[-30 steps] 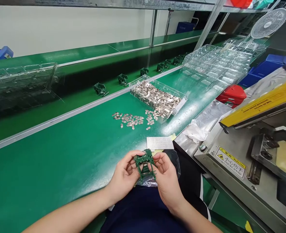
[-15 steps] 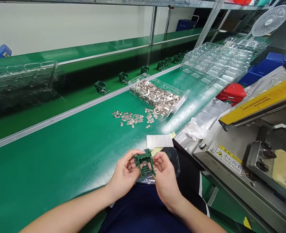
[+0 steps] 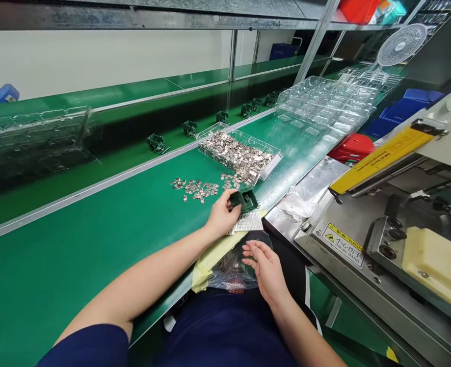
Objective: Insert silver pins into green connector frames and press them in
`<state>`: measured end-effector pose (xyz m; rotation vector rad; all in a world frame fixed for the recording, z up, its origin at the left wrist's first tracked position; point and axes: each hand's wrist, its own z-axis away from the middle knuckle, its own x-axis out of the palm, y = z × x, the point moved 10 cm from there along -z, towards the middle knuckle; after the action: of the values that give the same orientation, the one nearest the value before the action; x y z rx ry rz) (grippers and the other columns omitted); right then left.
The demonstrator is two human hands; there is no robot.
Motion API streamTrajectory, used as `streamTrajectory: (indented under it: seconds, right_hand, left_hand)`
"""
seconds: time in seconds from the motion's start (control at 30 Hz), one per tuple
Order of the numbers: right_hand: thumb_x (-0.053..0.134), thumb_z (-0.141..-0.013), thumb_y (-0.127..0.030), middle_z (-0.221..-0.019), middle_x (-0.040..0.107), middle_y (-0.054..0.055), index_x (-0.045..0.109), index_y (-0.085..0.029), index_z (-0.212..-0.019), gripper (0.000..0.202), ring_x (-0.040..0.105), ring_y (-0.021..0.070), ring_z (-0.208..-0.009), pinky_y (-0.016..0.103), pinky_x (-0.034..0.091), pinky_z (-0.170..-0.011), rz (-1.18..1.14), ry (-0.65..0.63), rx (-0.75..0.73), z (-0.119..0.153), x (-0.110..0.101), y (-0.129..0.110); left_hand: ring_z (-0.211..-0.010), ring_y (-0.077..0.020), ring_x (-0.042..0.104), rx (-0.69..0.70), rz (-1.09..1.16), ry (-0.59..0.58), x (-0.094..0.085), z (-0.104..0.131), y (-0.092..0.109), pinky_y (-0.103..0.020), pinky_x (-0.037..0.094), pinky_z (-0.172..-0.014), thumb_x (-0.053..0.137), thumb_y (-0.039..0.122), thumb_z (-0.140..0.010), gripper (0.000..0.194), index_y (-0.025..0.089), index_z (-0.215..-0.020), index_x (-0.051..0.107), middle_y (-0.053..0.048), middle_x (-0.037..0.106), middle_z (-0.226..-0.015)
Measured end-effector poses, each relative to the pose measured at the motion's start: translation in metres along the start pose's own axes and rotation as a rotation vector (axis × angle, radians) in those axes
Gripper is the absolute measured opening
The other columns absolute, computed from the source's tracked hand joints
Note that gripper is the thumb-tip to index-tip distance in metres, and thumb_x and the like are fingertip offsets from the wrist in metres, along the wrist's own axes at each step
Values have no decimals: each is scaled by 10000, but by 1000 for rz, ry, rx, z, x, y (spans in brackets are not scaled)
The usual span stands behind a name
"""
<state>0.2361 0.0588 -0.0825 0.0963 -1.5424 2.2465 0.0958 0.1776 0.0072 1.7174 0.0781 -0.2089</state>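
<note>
My left hand (image 3: 222, 215) is stretched out over the green table (image 3: 95, 239) and grips a small dark green plastic part (image 3: 243, 200), just above a silver ridged plate (image 3: 248, 222). Beside it lie loose small metal pieces (image 3: 196, 187) and a clear tray (image 3: 238, 154) full of the same pieces. My right hand (image 3: 265, 269) hovers at the table's near edge, fingers apart, over a clear plastic bag (image 3: 231, 267) in my lap. It holds nothing.
A metal machine (image 3: 381, 239) with a yellow warning label stands at the right. Stacked clear blister trays (image 3: 324, 104) sit at the back right, more (image 3: 30, 137) at the left. Several green parts (image 3: 157, 143) stand on the conveyor belt behind. A fan (image 3: 401, 45) hangs at top right.
My left hand carried the green part forward from my lap to above the silver plate. My right hand let go of it and stayed near the bag, fingers apart.
</note>
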Motion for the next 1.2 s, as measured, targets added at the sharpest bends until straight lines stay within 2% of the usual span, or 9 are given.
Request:
streamTrajectory:
  seconds: [0.07,0.17,0.3,0.47,0.57,0.63,0.77,1.0,1.2]
  right_hand:
    - [802,-663,-485,-835,688,87,702,-145,-866,409,629,185,-741,282,525,-621,-5,-53,35,-4,5,0]
    - [819,-663,-467,-774,693,72,718,-135,-815,379,632,156,-692,249,514,-614,-23,-167,87,-9,18,-3]
    - [859,-609,-445,-665,674,66,715,-105,-683,377,617,130,-602,229,501,-585,-25,-329,198,-9,35,3]
    - [845,-628,-419,-733,706,99,734,-93,-730,359,629,126,-606,230,502,-592,-25,-459,318,-1,48,20]
    - [842,-621,-411,-720,705,96,718,-93,-711,353,626,114,-592,210,496,-573,-36,-460,345,-1,51,24]
    - [849,-589,-386,-682,693,75,707,-99,-715,344,614,107,-564,197,488,-543,-38,-446,350,-2,52,26]
    - [810,-545,-303,-590,655,47,683,-104,-697,280,578,105,-489,186,459,-462,-4,-407,351,-8,53,29]
    - [646,-528,-238,-478,575,-9,613,-141,-632,146,482,83,-382,174,399,-367,60,-332,309,-15,51,36]
    - [653,-514,-301,-489,562,-7,551,-167,-586,183,507,98,-399,197,427,-385,116,-224,289,-28,25,61]
  left_hand:
    - [-700,-128,638,4,-25,-22,16,-4,-4,-215,486,-651,554,71,-738,347,187,-1065,555,8,651,-807]
    - [-736,-137,651,9,-62,-27,26,13,-4,-233,496,-693,556,84,-752,367,215,-1095,558,12,670,-847]
    - [-800,-144,671,-25,-88,-11,21,37,-6,-244,509,-730,538,106,-786,367,234,-1129,542,9,686,-910]
    - [-739,-132,660,-135,22,88,6,38,-13,-209,501,-652,557,109,-765,354,201,-1105,521,6,671,-823]
    - [-765,-130,655,-144,196,141,7,35,-11,-197,498,-654,563,126,-767,344,174,-1099,488,-12,664,-839]
    - [-799,-129,657,-128,272,119,15,34,-9,-198,505,-689,575,135,-769,346,170,-1100,481,-18,664,-866]
    - [-834,-117,657,-70,255,43,28,37,-6,-195,506,-739,595,118,-766,358,185,-1109,514,-16,674,-928]
    - [-753,-103,645,-46,245,68,22,39,-10,-188,506,-682,581,122,-788,364,203,-1137,521,-2,675,-878]
    - [-748,-93,628,-2,169,108,19,37,-7,-185,500,-691,587,114,-778,368,205,-1130,530,7,650,-872]
